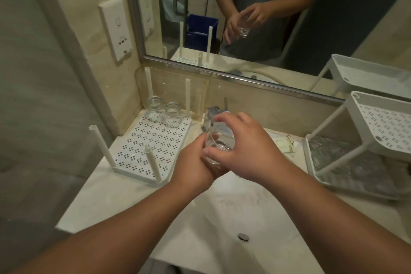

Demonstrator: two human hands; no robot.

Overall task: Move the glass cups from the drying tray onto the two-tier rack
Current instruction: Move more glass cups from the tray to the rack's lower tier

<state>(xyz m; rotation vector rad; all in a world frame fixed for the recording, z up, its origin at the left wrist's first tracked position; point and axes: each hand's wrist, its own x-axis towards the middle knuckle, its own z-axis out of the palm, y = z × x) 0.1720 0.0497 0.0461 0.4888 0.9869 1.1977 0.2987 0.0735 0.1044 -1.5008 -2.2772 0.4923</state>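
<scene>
Clear glass cup [216, 140], smooth-walled and cylindrical with a thick base: being held tilted above the white basin [222, 218], between both hands, to the right of the drying tray [142, 151]. Left hand [195, 167] is cupping it from below, fingers curled around the lower wall; right hand [246, 149] is gripping it from above, thumb and fingertips pinching the rim and side. Drying tray: flat white plastic, perforated in clustered square holes, with upright round pegs at its corners, lying left of the basin. Two more glass cups [163, 110], inverted and transparent, are standing side by side at the tray's far end against the wall. Two-tier rack [355, 140]: white plastic, perforated shelves on slim tubular legs, standing right of the basin; its lower shelf is holding clear glassware, blurred. Chrome faucet [212, 113] is showing just behind the held cup.
</scene>
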